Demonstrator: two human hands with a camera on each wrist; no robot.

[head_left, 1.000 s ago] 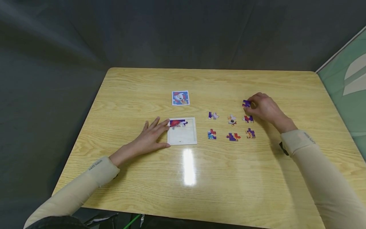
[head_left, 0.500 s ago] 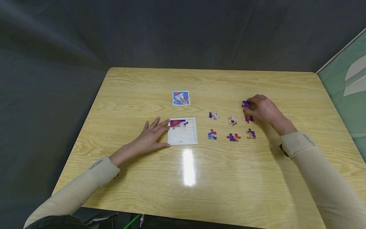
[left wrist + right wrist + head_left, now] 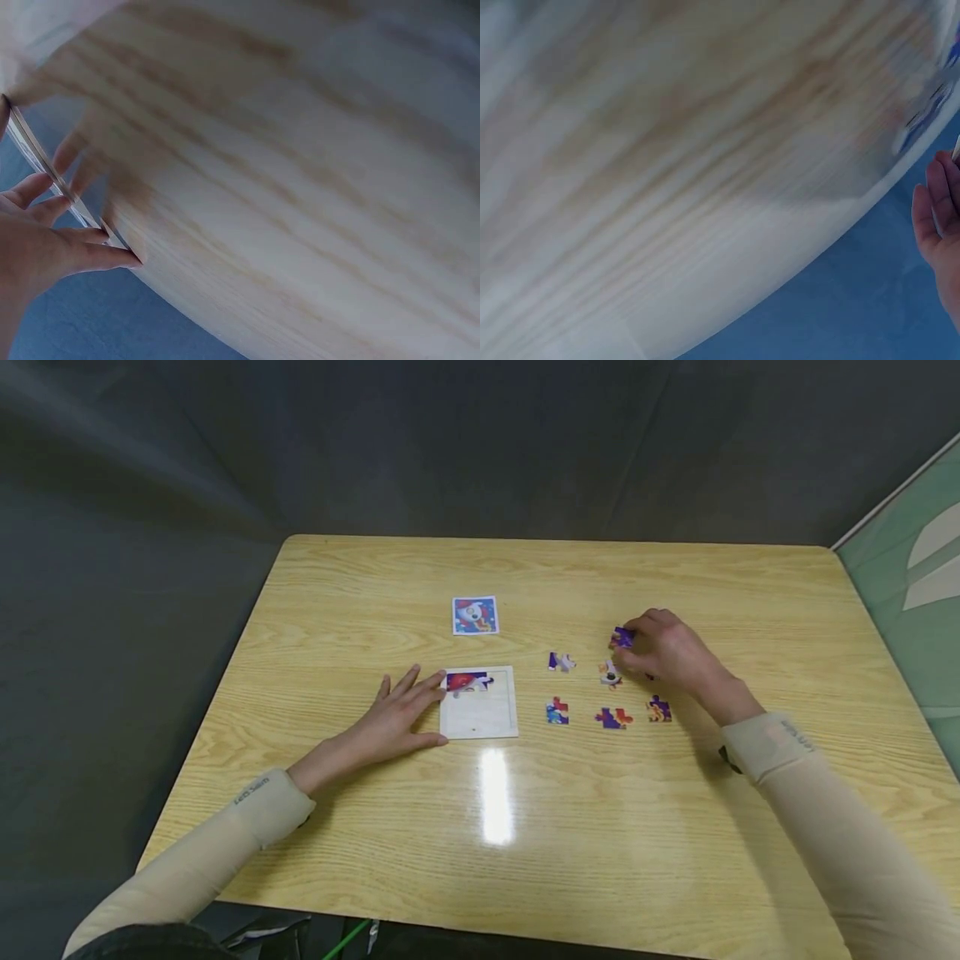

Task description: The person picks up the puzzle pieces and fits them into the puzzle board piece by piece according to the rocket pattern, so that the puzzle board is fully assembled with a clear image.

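In the head view, my right hand [image 3: 667, 652] pinches a purple jigsaw piece [image 3: 621, 637] between thumb and fingers, above the row of loose pieces. My left hand [image 3: 393, 718] lies spread with straight fingers, its fingertips and thumb against the left edge of a white puzzle tray [image 3: 480, 718]. Joined red, purple and white pieces [image 3: 467, 682] sit in the tray's upper left corner. The left wrist view shows the left hand [image 3: 60, 244] touching the tray's thin edge. Only part of the right hand [image 3: 943, 217] enters the right wrist view; its piece is not clear there.
Loose jigsaw pieces lie right of the tray, among them a white one [image 3: 610, 674], a purple-white one [image 3: 562, 662] and a purple-orange one [image 3: 613, 718]. One is mostly hidden under the right hand. A square picture card [image 3: 475, 616] lies behind the tray on the wooden table [image 3: 360, 610].
My right hand has lifted the purple piece from the far right of the loose pieces and carried it left. The left hand and the tray stay in place.
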